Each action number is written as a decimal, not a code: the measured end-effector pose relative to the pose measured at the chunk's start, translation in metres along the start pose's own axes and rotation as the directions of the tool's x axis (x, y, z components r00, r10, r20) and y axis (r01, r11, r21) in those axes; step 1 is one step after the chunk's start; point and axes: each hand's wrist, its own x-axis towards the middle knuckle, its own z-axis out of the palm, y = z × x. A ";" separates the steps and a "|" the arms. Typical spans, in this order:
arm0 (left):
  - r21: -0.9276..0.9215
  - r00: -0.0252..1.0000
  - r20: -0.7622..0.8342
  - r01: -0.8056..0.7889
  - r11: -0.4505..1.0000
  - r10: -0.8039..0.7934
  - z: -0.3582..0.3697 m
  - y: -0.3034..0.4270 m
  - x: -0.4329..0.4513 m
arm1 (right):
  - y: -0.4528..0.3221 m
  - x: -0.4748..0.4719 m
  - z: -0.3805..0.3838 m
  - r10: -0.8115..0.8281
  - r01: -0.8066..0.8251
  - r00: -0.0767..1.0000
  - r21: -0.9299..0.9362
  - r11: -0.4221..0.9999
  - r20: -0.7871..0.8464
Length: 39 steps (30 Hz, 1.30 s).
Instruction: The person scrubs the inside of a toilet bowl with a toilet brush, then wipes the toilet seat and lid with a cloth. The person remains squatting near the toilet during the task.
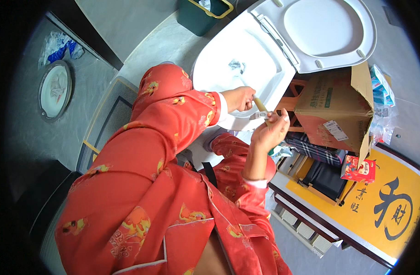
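A long-handled rod [260, 105] with a beige grip slants over the near rim of a white toilet bowl [210, 51]. My left hand [240, 99] is closed around it over the bowl. Its far end points toward the grey-looking patch at the bowl's bottom; glare hides whether a brush head is there. At the near end, the fingers of my right hand [271, 133] curl round the grip beside a small pale tag [259, 116]. The toilet seat [363, 44] and lid [323, 27] are raised against the far side.
A cardboard box [328, 96] rests on an orange plastic stool [288, 103] at the right. Near it are a plaid bag [314, 147], a red carton [363, 170] and a yellow printed mat [361, 223]. A green bin [198, 20] stands beyond; a basin [46, 92] lies at left.
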 end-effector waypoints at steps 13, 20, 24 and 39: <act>0.103 0.950 0.109 -0.305 0.947 0.294 -0.031 -0.008 0.007 | 0.029 -0.013 0.008 -0.005 0.090 0.948 -0.254 0.963 0.318; 0.126 0.907 -0.304 -0.264 0.956 0.291 0.029 -0.020 -0.038 | -0.037 -0.026 0.028 -0.027 0.031 0.996 -0.046 0.998 0.084; 0.147 0.955 -0.062 -0.280 0.949 0.291 -0.020 -0.004 0.003 | 0.012 -0.021 0.030 0.021 -0.012 0.999 -0.288 0.957 0.028; -0.408 0.914 -0.365 -0.329 0.852 0.179 0.012 -0.019 0.018 | -0.049 -0.042 -0.006 -0.075 0.075 0.996 0.006 0.997 -0.048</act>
